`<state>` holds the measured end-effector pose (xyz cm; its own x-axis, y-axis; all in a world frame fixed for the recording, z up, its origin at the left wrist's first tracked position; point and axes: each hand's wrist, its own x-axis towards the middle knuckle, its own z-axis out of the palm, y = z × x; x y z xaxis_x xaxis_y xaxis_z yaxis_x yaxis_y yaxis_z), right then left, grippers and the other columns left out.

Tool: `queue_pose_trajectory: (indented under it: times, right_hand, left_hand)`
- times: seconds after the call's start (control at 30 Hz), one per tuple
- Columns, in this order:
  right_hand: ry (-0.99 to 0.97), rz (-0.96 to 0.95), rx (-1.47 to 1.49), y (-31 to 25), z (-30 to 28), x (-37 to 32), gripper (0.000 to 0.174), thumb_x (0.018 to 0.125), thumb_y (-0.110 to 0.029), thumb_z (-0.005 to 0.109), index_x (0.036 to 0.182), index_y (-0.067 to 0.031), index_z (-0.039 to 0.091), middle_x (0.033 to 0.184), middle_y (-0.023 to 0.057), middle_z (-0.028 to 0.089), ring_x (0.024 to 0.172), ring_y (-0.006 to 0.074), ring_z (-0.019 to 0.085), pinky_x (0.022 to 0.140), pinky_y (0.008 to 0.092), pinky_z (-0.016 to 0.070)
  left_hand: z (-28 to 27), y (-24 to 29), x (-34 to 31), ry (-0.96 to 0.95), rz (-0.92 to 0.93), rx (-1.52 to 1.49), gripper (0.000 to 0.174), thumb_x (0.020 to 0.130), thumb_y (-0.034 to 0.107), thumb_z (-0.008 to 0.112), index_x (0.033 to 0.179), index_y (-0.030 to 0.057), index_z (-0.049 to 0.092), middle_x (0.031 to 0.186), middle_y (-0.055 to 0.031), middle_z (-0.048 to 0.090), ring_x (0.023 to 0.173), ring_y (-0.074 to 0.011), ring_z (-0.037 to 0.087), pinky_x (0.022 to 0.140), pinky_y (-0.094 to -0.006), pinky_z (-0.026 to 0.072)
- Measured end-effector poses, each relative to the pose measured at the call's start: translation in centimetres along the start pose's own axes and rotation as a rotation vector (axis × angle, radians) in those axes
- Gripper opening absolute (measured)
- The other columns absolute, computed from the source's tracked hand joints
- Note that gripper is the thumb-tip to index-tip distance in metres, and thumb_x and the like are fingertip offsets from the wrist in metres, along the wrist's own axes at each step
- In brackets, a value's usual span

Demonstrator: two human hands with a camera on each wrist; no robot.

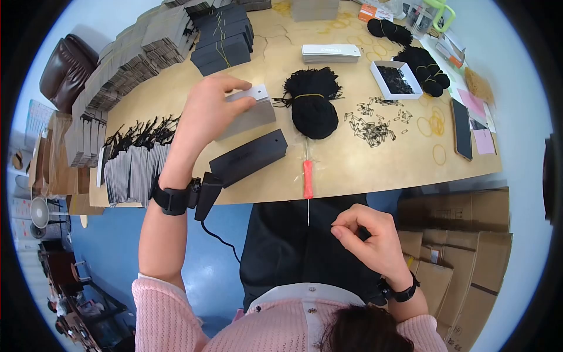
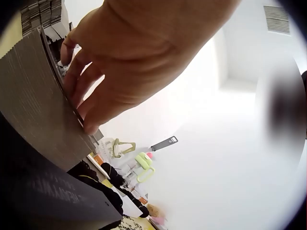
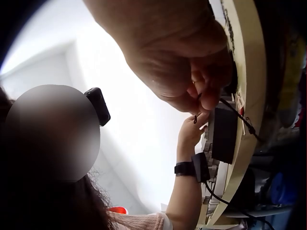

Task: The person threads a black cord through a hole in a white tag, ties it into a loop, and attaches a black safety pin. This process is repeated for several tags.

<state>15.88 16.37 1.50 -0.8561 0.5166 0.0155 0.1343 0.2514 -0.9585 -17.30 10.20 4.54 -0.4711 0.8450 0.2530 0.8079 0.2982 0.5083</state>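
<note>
My left hand (image 1: 205, 108) is over a stack of grey tags (image 1: 249, 123) on the table, thumb and fingers pinching the top tag (image 1: 258, 92), white with a hole, at its edges. In the left wrist view the fingertips lie along the stack's upper edge. Over my lap, my right hand (image 1: 372, 237) pinches a thin black cord (image 3: 195, 119), its small loop poking out below the fingertips. A dark stack of tags (image 1: 249, 158) lies nearer me. Beside it, a red-handled tool (image 1: 308, 179) points its thin metal shaft past the table edge.
A banded black cord bundle (image 1: 315, 117) lies mid-table, right of which are scattered small metal clips (image 1: 375, 129) and a white box (image 1: 419, 94) of black pieces. Corded tags (image 1: 135, 176) stand at left. A phone (image 1: 461, 129) lies far right; tag stacks (image 1: 141, 50) line the back left.
</note>
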Motion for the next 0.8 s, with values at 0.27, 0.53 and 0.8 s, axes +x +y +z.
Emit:
queue_pose_trajectory:
  times: [0.27, 0.53, 0.8]
  right_hand:
    - [-0.012, -0.005, 0.006, 0.6, 0.0, -0.4, 0.006, 0.088, -0.003, 0.072, 0.089, -0.0012, 0.066, 0.078, 0.0031, 0.062, 0.058, 0.0078, 0.054, 0.055, 0.0232, 0.0416]
    - [-0.051, -0.008, 0.038, 0.5, 0.3, -0.8, 0.007, 0.088, -0.002, 0.072, 0.091, -0.0012, 0.066, 0.077, 0.0040, 0.061, 0.060, 0.0095, 0.055, 0.056, 0.0236, 0.0431]
    - [-0.058, -0.017, 0.033, 0.5, 0.5, -1.1, 0.007, 0.087, -0.002, 0.072, 0.091, -0.0008, 0.066, 0.078, 0.0045, 0.062, 0.061, 0.0104, 0.056, 0.056, 0.0235, 0.0438]
  left_hand:
    - [-0.7, 3.8, -4.9, 0.081, 0.210, 0.167, 0.028, 0.073, 0.018, 0.081, 0.096, 0.0050, 0.073, 0.093, -0.0078, 0.067, 0.092, -0.0277, 0.061, 0.084, -0.0386, 0.0435]
    - [2.4, 2.9, -6.1, 0.001, 0.113, 0.047, 0.027, 0.072, 0.012, 0.079, 0.095, 0.0012, 0.072, 0.089, -0.0092, 0.068, 0.086, -0.0254, 0.063, 0.082, -0.0344, 0.0480]
    - [1.2, 3.1, -5.6, -0.025, 0.029, -0.097, 0.028, 0.070, 0.009, 0.077, 0.096, -0.0009, 0.069, 0.089, -0.0094, 0.067, 0.086, -0.0220, 0.062, 0.082, -0.0320, 0.0489]
